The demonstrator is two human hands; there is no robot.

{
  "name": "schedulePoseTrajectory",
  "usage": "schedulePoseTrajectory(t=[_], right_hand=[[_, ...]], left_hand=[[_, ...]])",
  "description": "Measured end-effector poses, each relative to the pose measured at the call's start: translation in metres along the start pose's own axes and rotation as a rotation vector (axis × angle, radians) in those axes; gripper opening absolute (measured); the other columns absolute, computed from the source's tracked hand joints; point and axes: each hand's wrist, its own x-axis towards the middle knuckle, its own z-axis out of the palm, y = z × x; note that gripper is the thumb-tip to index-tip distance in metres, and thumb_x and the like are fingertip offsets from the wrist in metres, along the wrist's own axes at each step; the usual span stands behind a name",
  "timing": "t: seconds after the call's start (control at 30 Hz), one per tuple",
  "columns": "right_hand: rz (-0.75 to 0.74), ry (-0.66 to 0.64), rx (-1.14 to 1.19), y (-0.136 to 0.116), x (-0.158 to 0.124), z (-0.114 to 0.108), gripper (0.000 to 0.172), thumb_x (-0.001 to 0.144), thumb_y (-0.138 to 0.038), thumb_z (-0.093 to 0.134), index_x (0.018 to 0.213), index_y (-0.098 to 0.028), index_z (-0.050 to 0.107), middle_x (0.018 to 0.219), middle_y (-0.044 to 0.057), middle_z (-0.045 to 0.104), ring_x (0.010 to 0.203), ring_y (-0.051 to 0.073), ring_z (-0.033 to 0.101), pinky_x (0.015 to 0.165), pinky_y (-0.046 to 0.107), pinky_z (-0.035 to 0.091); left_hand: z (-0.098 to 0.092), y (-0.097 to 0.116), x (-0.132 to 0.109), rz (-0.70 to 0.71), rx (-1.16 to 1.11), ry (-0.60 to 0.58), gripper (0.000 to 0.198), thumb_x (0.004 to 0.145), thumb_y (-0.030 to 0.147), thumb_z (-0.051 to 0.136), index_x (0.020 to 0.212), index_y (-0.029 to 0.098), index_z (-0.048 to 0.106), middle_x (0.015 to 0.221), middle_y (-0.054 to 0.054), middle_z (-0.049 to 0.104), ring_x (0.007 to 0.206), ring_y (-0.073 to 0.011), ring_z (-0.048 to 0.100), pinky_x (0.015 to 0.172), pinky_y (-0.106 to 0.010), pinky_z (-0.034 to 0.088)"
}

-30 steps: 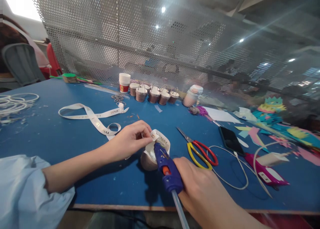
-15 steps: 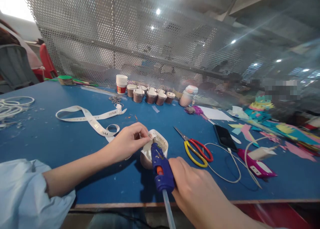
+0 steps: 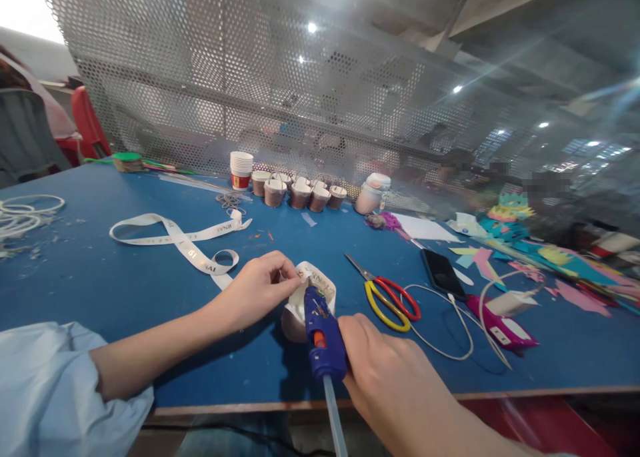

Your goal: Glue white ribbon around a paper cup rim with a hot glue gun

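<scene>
My left hand (image 3: pixel 257 287) pinches a strip of white printed ribbon against the rim of a small paper cup (image 3: pixel 296 317) lying on the blue table (image 3: pixel 100 284). My right hand (image 3: pixel 387 370) is closed round a blue glue gun (image 3: pixel 320 334), whose tip points at the cup's rim beside my left fingers. A clear glue stick pokes out of the gun's back toward me. The loose length of the white ribbon (image 3: pixel 185 240) trails off to the left of the cup.
Yellow-and-red scissors (image 3: pixel 385 294), a black phone (image 3: pixel 443 274) with a white cable, a charger and a pink item lie to the right. A stack of cups (image 3: pixel 241 169) and several brown cups (image 3: pixel 300 192) line the mesh screen. Coloured paper scraps fill the far right.
The view has shifted slightly. Both hands stay on the cup and glue gun, with the gun's tip a little closer to the ribbon at the rim.
</scene>
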Motion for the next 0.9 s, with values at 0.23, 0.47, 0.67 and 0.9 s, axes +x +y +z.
schedulePoseTrajectory(t=[0.23, 0.47, 0.67, 0.9], right_hand=[[0.000, -0.012, 0.034, 0.000, 0.002, -0.001, 0.030, 0.061, 0.001, 0.046, 0.079, -0.023, 0.039, 0.063, 0.000, 0.056, 0.038, 0.017, 0.051, 0.039, 0.029, 0.016], [0.033, -0.056, 0.193, 0.004, 0.002, 0.003, 0.028, 0.066, 0.000, 0.046, 0.084, -0.021, 0.044, 0.068, 0.002, 0.060, 0.048, 0.019, 0.060, 0.043, 0.028, 0.025], [0.050, -0.057, 0.328, 0.006, -0.002, 0.008, 0.023, 0.071, 0.000, 0.046, 0.084, -0.020, 0.046, 0.067, 0.000, 0.059, 0.051, 0.017, 0.058, 0.045, 0.026, 0.031], [0.030, -0.059, 0.363, 0.006, -0.004, 0.009, 0.021, 0.074, -0.001, 0.046, 0.085, -0.018, 0.049, 0.068, 0.001, 0.059, 0.051, 0.017, 0.059, 0.045, 0.027, 0.030]], left_hand=[[0.000, -0.001, -0.001, -0.029, -0.019, 0.000, 0.018, 0.079, 0.033, 0.058, 0.070, 0.018, 0.059, 0.079, -0.004, 0.064, 0.068, -0.0154, 0.054, 0.062, -0.028, 0.043], [0.000, 0.000, -0.002, -0.037, -0.024, -0.009, 0.020, 0.079, 0.035, 0.056, 0.069, 0.018, 0.057, 0.085, -0.005, 0.065, 0.075, -0.0168, 0.057, 0.068, -0.030, 0.043], [0.000, -0.001, -0.001, -0.017, -0.031, -0.012, 0.020, 0.081, 0.036, 0.054, 0.070, 0.019, 0.056, 0.082, -0.004, 0.063, 0.071, -0.0158, 0.054, 0.067, -0.029, 0.042], [0.001, -0.002, -0.001, 0.001, -0.040, -0.023, 0.021, 0.082, 0.038, 0.053, 0.072, 0.019, 0.056, 0.084, -0.004, 0.062, 0.079, -0.0182, 0.056, 0.073, -0.032, 0.043]])
